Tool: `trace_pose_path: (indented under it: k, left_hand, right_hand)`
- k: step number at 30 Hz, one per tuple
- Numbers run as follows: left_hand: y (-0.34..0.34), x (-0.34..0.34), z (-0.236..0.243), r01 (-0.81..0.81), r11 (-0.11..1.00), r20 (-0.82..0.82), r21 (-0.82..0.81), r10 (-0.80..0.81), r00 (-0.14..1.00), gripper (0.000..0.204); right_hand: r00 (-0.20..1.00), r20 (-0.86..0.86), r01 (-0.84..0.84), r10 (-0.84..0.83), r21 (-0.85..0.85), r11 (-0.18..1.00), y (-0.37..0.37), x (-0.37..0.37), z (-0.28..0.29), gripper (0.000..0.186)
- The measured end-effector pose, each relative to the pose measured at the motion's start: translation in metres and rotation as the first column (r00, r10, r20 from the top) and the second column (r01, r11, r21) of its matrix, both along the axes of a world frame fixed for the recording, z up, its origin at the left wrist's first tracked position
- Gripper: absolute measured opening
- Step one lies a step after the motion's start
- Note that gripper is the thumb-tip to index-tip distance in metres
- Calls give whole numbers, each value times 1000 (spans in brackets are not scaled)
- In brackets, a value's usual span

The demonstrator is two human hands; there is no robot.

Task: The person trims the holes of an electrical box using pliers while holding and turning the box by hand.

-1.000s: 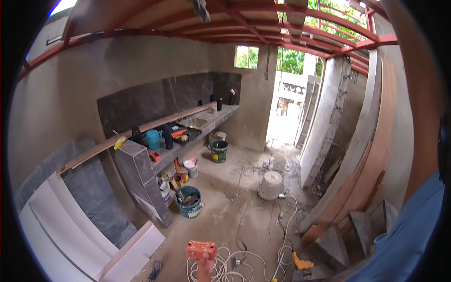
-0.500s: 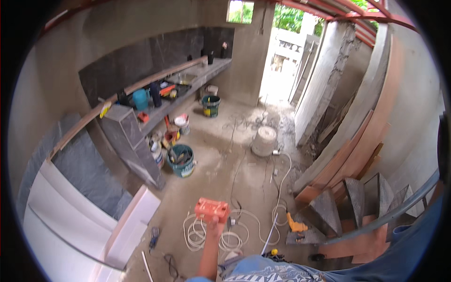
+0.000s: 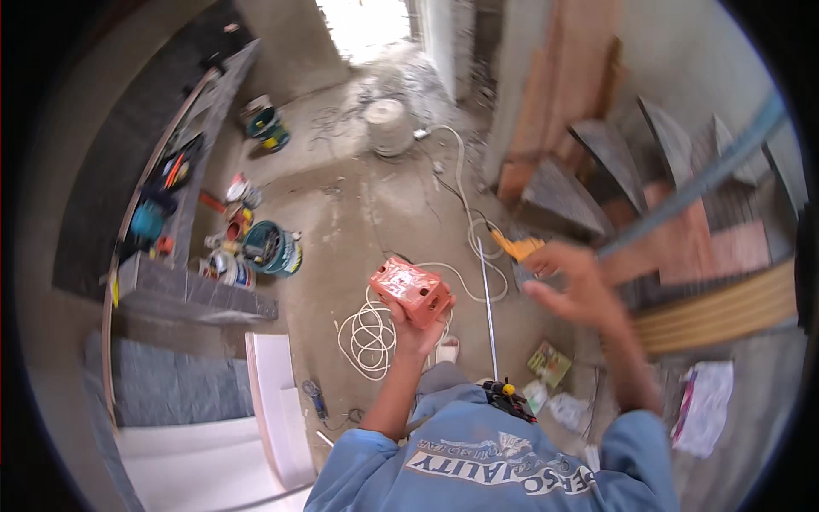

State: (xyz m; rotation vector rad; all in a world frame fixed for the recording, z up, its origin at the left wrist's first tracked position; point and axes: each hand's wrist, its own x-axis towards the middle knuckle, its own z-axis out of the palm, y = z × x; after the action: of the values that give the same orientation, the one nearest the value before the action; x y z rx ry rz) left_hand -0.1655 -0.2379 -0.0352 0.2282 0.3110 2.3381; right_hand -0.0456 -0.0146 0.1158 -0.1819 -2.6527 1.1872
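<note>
The concrete floor (image 3: 333,209) stretched from the person's feet toward a bright doorway (image 3: 363,26) at twelve o'clock of the view, giving a passage between two edges: the grey tiled counter (image 3: 200,294) at nine and the dark, wedge-shaped stair steps (image 3: 563,196) at two, three of them plainly countable, with one blue rail (image 3: 691,192) slanting across in front.

Five containers stood on that floor. One pale bucket (image 3: 388,128) at twelve showed a closed round top. Of two dark green buckets, the nearer green bucket (image 3: 286,256) at nine held tools too jumbled to count; the farther green bucket (image 3: 269,132), between ten and eleven, had contents too small to tell. One white bucket (image 3: 230,271) and one smaller white pail (image 3: 246,193) stood near them, along the counter.

The one orange-red box (image 3: 405,286), dark holes in its faces, was tilted just below centre. The left hand (image 3: 418,334) grasped it from beneath, at its six o'clock side. The right hand (image 3: 567,286), blurred at three, had thumb and fingers spread, nothing visible in it; whether it touched the one yellow-orange drill (image 3: 514,246) beside it could not be told. One pale cable (image 3: 363,341) lay coiled at seven, one thin rod (image 3: 489,320) at four.
</note>
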Motion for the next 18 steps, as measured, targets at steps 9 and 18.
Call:
trace_pose_path:
  k: [9,18]
  left_hand:
    - [63,51,-39,461,877,183,-134,-436,881,67]
    - [141,83,-191,722,656,160,-220,-706,690,74]
  right_hand:
    - [354,555,931,-753,-132,340,-118,307,-350,16]
    - [-157,586,965,-795,-81,-251,-173,418,-545,16]
